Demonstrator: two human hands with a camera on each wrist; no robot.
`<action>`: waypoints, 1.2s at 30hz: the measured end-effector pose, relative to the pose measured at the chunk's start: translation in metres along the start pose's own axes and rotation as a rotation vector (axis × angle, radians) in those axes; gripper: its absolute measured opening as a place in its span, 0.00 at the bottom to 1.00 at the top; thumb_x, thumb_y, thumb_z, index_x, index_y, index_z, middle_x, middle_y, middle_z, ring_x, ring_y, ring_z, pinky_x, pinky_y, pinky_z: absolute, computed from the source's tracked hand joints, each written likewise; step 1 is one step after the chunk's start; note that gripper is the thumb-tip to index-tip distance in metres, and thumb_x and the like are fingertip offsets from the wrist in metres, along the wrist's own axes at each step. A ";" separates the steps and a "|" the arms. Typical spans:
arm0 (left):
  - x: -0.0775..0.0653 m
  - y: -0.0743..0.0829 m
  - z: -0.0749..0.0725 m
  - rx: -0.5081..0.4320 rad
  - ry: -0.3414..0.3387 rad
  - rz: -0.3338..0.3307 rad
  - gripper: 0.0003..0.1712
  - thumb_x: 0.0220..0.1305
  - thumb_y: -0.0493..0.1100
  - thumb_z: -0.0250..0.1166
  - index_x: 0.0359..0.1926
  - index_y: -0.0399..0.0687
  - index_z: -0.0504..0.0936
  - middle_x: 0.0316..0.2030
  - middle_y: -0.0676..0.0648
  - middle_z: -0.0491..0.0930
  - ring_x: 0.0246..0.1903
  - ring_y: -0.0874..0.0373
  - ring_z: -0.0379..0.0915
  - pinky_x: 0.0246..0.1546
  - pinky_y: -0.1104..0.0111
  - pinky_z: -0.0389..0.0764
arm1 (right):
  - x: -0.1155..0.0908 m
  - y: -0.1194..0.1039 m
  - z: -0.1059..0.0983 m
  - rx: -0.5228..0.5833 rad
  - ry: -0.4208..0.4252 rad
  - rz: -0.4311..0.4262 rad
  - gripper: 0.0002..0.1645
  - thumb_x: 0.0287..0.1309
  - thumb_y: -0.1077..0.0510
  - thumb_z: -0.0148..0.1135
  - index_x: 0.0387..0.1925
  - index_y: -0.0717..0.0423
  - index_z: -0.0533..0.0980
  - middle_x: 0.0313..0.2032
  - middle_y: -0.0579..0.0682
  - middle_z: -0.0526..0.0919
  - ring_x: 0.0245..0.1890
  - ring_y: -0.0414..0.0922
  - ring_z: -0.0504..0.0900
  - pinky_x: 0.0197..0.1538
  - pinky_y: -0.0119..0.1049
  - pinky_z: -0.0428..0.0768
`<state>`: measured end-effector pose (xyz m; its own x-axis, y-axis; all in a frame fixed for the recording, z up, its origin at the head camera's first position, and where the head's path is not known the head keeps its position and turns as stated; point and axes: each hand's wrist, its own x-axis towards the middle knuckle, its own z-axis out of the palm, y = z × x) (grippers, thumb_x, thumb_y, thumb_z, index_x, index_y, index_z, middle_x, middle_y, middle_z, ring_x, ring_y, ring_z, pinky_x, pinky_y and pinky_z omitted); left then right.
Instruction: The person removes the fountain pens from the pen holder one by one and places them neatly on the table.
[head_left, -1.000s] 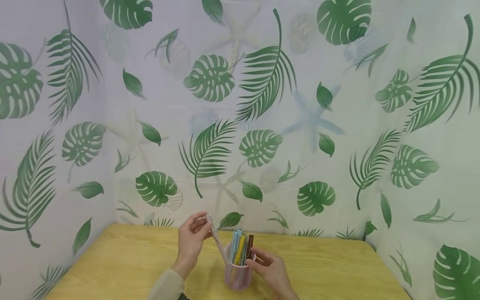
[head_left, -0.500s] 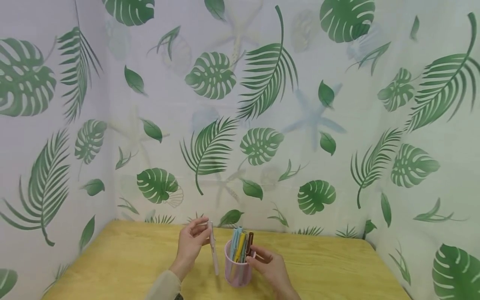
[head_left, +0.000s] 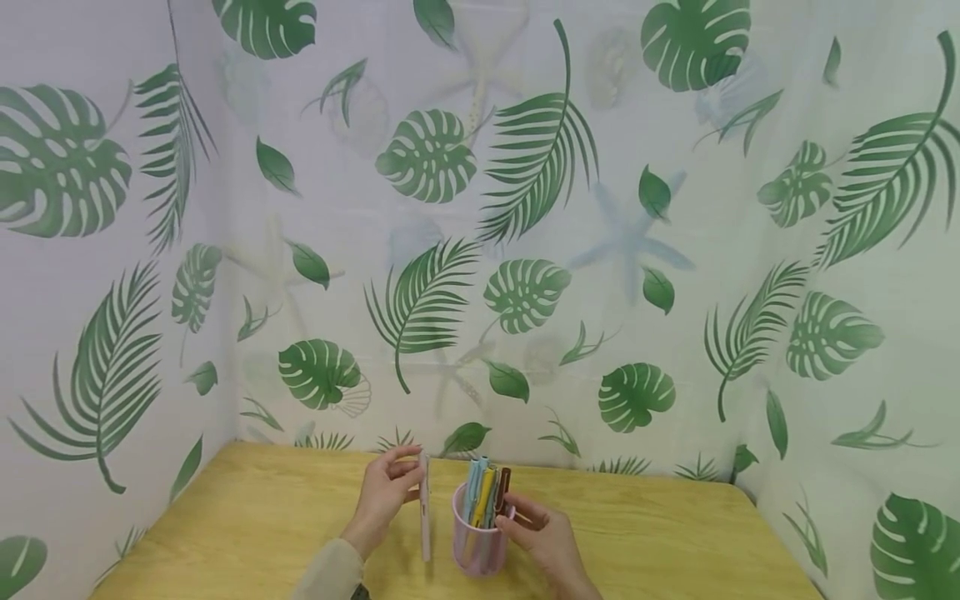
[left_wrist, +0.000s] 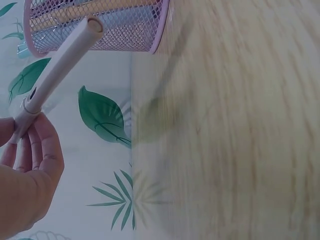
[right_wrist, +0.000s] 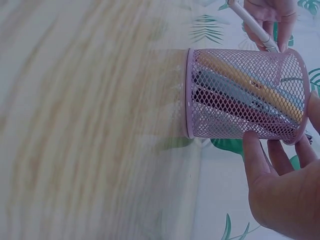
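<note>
My left hand (head_left: 384,498) pinches a pale pinkish-white pen (head_left: 425,517) near its clip end, and the pen hangs nearly upright left of the pen holder. In the left wrist view its blunt barrel end (left_wrist: 94,26) points at the camera, apart from the mesh. The pink mesh pen holder (right_wrist: 240,95) stands on the table, seen sideways in the right wrist view. Inside it lean light blue pens (head_left: 472,485), a yellow pen (head_left: 484,497) and a dark brown pen (head_left: 503,490). My right hand (head_left: 551,542) holds the holder by its right side, thumb and fingers at the rim.
The wooden table (head_left: 660,533) spreads to both sides of the hands. Behind it hangs a white curtain (head_left: 540,433) printed with green leaves, reaching round the left and right sides.
The pen in my left hand has come away from the holder's left rim and swung from a slant to nearly upright. My right hand and the holder stay about where they were.
</note>
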<state>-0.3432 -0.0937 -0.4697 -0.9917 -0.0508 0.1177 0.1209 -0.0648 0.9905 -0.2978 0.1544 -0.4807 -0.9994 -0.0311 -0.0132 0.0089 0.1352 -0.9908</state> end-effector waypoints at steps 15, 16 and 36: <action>-0.004 -0.010 -0.003 0.025 -0.029 -0.045 0.22 0.64 0.30 0.61 0.59 0.32 0.73 0.39 0.40 0.83 0.36 0.55 0.80 0.39 0.60 0.86 | -0.002 0.005 -0.001 0.003 -0.028 0.013 0.32 0.56 0.51 0.71 0.59 0.61 0.76 0.63 0.64 0.74 0.61 0.64 0.75 0.60 0.51 0.77; -0.004 -0.011 -0.003 0.029 -0.033 -0.051 0.22 0.64 0.29 0.61 0.59 0.31 0.73 0.40 0.38 0.83 0.36 0.55 0.80 0.39 0.60 0.86 | -0.002 0.005 -0.001 0.004 -0.025 0.013 0.32 0.56 0.51 0.71 0.59 0.61 0.76 0.63 0.64 0.74 0.61 0.63 0.75 0.60 0.51 0.77; 0.001 -0.020 -0.017 0.206 -0.023 -0.222 0.27 0.57 0.28 0.62 0.59 0.27 0.71 0.39 0.37 0.82 0.29 0.57 0.80 0.33 0.64 0.85 | 0.000 0.002 0.003 0.034 -0.014 0.002 0.31 0.56 0.53 0.71 0.59 0.62 0.76 0.62 0.64 0.75 0.59 0.60 0.78 0.54 0.43 0.82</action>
<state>-0.3461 -0.1092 -0.4907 -0.9939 -0.0357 -0.1044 -0.1083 0.1321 0.9853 -0.2974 0.1518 -0.4830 -0.9988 -0.0449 -0.0173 0.0127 0.1014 -0.9948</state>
